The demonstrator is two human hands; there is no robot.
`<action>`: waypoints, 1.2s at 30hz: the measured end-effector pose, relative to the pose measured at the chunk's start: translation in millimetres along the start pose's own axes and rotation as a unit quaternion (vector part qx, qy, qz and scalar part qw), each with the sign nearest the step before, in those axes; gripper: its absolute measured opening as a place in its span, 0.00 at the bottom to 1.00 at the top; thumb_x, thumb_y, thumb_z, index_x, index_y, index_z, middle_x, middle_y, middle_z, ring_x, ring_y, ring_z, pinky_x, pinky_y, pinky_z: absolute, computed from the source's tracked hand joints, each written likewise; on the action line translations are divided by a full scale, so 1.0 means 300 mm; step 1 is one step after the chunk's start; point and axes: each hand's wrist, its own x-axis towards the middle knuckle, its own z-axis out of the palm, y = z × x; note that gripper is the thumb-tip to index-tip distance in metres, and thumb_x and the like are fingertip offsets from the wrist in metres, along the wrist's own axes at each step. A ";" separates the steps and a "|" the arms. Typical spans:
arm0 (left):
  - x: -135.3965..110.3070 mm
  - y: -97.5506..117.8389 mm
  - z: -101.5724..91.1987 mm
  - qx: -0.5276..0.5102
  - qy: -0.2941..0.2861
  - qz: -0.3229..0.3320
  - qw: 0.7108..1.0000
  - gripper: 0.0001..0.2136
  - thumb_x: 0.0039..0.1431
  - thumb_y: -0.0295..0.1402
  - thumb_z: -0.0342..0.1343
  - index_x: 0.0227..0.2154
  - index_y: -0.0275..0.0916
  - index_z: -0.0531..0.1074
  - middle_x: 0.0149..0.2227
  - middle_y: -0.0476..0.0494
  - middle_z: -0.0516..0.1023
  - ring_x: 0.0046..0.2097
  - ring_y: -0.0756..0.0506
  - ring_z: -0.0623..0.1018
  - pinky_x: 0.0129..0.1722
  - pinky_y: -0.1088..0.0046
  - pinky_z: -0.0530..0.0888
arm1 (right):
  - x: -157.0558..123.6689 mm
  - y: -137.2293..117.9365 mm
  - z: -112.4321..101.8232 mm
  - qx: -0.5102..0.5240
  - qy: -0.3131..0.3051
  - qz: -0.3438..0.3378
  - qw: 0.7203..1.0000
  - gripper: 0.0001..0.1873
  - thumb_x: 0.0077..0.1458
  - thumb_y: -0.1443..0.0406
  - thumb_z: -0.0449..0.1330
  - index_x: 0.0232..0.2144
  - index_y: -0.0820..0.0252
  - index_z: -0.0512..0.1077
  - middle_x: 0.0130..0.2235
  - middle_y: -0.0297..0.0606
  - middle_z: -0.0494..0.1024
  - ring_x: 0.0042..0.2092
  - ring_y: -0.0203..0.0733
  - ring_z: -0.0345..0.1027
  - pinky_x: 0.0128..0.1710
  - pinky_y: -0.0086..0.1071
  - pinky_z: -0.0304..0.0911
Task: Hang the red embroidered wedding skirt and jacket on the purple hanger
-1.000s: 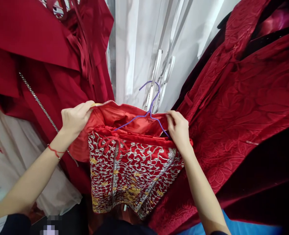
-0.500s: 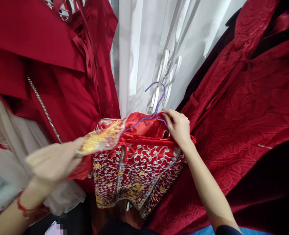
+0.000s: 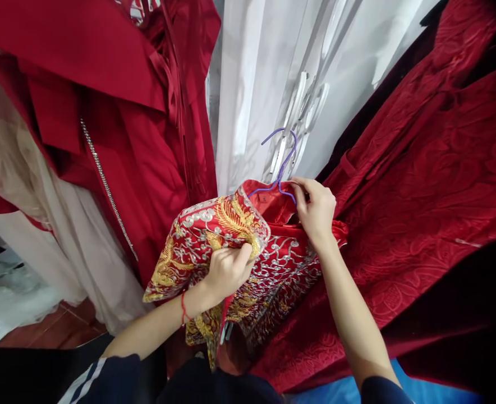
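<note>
Now, in the head view, our left hand has drawn the gold-and-silver embroidered red satin jacket across, below the purple wire hanger, and clutches its front edge. Our right hand pinches its neckline just right of the hanger. The jacket now seems to cover the hanger's left arm.

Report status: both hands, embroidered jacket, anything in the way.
Left hand gripping embroidered jacket by its front. Right hand pinching its neck edge beside purple hanger. Red garments hanging close on both sides, none over the hands.
</note>
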 end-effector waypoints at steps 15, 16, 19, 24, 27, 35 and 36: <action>0.307 -0.135 -0.044 0.032 -0.005 -0.188 0.982 0.29 0.57 0.61 0.53 0.41 0.36 0.75 0.39 0.33 0.81 0.44 0.37 0.79 0.43 0.62 0.69 | -0.004 -0.007 -0.053 -0.098 -0.068 -0.017 0.993 0.18 0.71 0.60 0.47 0.47 0.54 0.76 0.42 0.41 0.78 0.36 0.40 0.69 0.38 0.34 0.58; 0.314 -0.154 -0.012 0.053 -0.040 -0.196 0.978 0.28 0.61 0.60 0.49 0.38 0.36 0.75 0.35 0.34 0.81 0.40 0.38 0.79 0.40 0.63 0.68 | -0.002 -0.010 -0.061 -0.111 -0.071 -0.015 0.991 0.18 0.70 0.60 0.47 0.47 0.54 0.76 0.43 0.42 0.77 0.36 0.40 0.69 0.37 0.34 0.58; 0.315 -0.208 0.040 0.085 -0.098 -0.199 0.971 0.30 0.67 0.57 0.39 0.29 0.38 0.75 0.26 0.39 0.78 0.30 0.42 0.77 0.31 0.68 0.60 | 0.006 -0.017 -0.083 -0.121 -0.110 -0.011 0.986 0.18 0.70 0.59 0.47 0.47 0.54 0.76 0.43 0.43 0.77 0.37 0.42 0.70 0.36 0.34 0.58; 0.324 -0.233 0.010 0.094 -0.094 -0.166 0.977 0.32 0.67 0.58 0.37 0.23 0.40 0.74 0.21 0.42 0.75 0.24 0.46 0.73 0.27 0.69 0.50 | 0.057 -0.025 -0.089 -0.112 -0.261 0.024 0.959 0.15 0.68 0.61 0.51 0.50 0.54 0.74 0.41 0.43 0.81 0.42 0.47 0.74 0.37 0.33 0.61; 0.332 -0.214 -0.013 0.105 -0.099 -0.167 0.975 0.31 0.68 0.57 0.38 0.23 0.40 0.74 0.20 0.43 0.75 0.23 0.46 0.72 0.27 0.69 0.49 | 0.102 -0.025 -0.072 -0.164 -0.342 0.061 0.923 0.17 0.63 0.57 0.58 0.50 0.59 0.74 0.43 0.50 0.81 0.43 0.51 0.75 0.40 0.36 0.64; 0.334 -0.221 -0.030 0.087 -0.107 -0.157 0.978 0.28 0.68 0.53 0.42 0.26 0.40 0.77 0.21 0.43 0.77 0.24 0.46 0.73 0.27 0.69 0.50 | 0.112 0.008 -0.037 -0.166 -0.534 0.142 0.817 0.17 0.51 0.53 0.67 0.32 0.62 0.82 0.30 0.46 0.82 0.34 0.47 0.77 0.33 0.35 0.67; 0.337 -0.230 -0.029 0.084 -0.109 -0.150 0.979 0.27 0.68 0.53 0.42 0.26 0.40 0.78 0.21 0.42 0.77 0.24 0.46 0.74 0.27 0.69 0.50 | 0.102 0.016 -0.041 -0.171 -0.535 0.143 0.815 0.13 0.49 0.57 0.68 0.31 0.62 0.82 0.31 0.46 0.82 0.34 0.48 0.77 0.33 0.34 0.67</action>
